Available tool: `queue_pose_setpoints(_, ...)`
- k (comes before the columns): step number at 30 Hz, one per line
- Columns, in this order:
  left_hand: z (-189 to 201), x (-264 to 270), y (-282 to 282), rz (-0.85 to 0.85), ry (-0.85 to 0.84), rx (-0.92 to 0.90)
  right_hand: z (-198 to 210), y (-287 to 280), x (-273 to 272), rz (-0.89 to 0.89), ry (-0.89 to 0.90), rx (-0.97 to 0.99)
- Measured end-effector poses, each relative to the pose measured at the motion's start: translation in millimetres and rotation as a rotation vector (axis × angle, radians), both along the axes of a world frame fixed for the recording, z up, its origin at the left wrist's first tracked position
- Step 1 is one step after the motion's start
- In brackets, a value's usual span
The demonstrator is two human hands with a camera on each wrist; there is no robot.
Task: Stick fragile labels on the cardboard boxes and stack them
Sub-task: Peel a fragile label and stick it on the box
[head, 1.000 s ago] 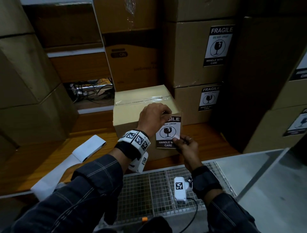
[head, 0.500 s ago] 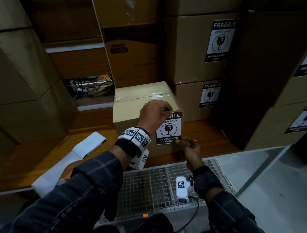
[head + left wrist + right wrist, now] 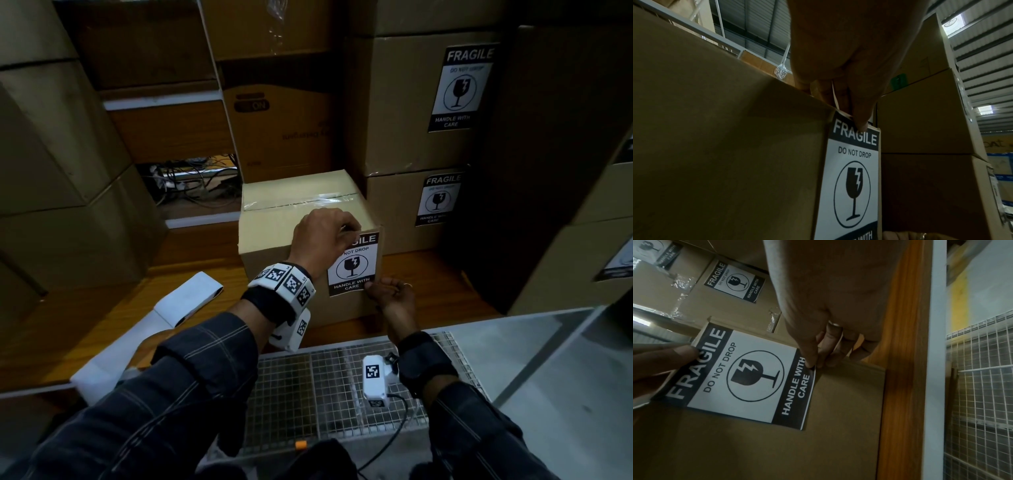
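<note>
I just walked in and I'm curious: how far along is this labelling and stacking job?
Done: two stacked boxes behind already carry fragile labels.

In hand: the left hand holds the top of a fragile label and the right hand pinches its bottom corner, against the front of the small cardboard box.

Left: smoothing that label down and stacking this box.

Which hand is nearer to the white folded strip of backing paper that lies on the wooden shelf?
Left. The left hand grips the top edge of the black and white fragile label, on the side of the white folded strip of backing paper. The right hand pinches the label's bottom right corner, farther away.
</note>
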State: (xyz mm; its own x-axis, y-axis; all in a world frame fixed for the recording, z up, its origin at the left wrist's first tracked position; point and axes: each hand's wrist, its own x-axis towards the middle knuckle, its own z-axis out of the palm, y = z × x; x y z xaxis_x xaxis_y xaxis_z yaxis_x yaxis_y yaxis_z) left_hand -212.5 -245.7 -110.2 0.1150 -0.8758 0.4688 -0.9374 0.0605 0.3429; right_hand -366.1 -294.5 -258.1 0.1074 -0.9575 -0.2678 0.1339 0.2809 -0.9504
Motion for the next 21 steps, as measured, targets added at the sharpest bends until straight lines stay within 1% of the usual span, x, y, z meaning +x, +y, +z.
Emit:
queue_pose_setpoints(6,-0.4,-1.3,-0.1,0.016,0.004,-0.007,-3.9,-2.2,-1.9,0.021,0.036,-0.066)
queue_pose_setpoints(17,3.3,-4.4,3.1,0.035,0.008,0.0,-5.3,-1.7,-2.1,0.019,0.051,-0.084)
queue_pose_setpoints(21,4.8,-5.8,4.2,0.039,-0.007,-0.002,-5.0,-1.5,-7.2,0.065,0.113,-0.141)
